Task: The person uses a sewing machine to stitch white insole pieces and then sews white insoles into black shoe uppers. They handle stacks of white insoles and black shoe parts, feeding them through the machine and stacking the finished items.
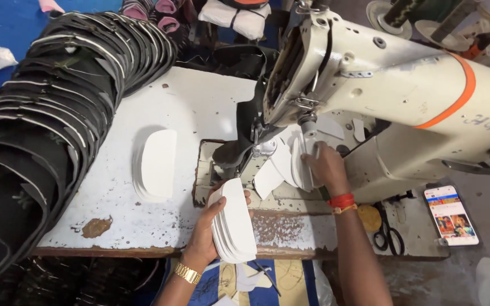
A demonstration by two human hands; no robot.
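Note:
My left hand [204, 231] grips a thick stack of white curved stiffener pieces [233, 221] at the table's front edge, just before the needle area. My right hand [325, 165] reaches under the head of the cream sewing machine [392, 85] and holds a fanned bunch of white pieces [297, 161] upright beside the presser foot [263, 148]. One white piece [267, 178] lies flat between the two hands. A red thread band sits on my right wrist, a gold watch on my left.
A second stack of white pieces [155, 164] lies on the worn white table [188, 102] to the left. A long curved row of black cap parts [58, 96] fills the left side. Scissors [387, 235] and a lit phone [452, 215] lie at the right.

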